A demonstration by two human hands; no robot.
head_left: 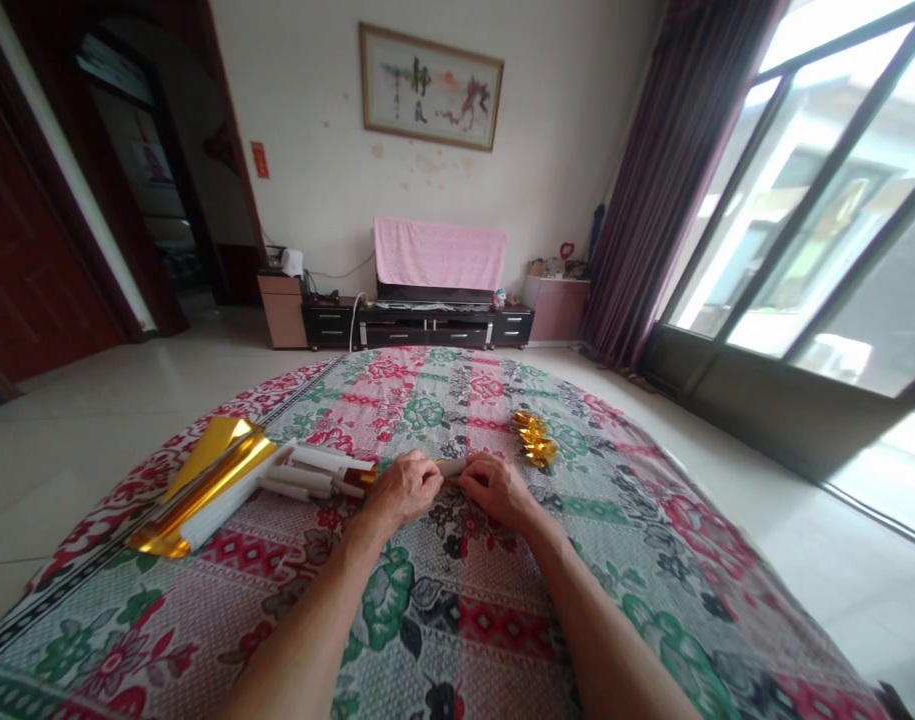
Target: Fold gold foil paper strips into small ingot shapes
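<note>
Between both hands is a small piece of rolled paper (451, 468), pale with a trace of gold. My left hand (408, 487) pinches its left end with closed fingers. At the right end, my right hand (496, 488) also grips it, fingers curled in; the fingers hide part of the piece. Just left of my left hand lie several white paper rolls (307, 482), some with gold showing at the end. Farther left, shiny gold foil paper (224, 480) lies partly curled over with a white underside. Several folded gold foil pieces (533, 440) sit in a row beyond my right hand.
A patterned cloth (419, 610) in red, green and grey covers the round surface beneath my hands. Beyond it stand a low black cabinet (457, 335) and a pink cloth (440, 253) over a screen. A purple curtain (644, 190) and large windows line the right side.
</note>
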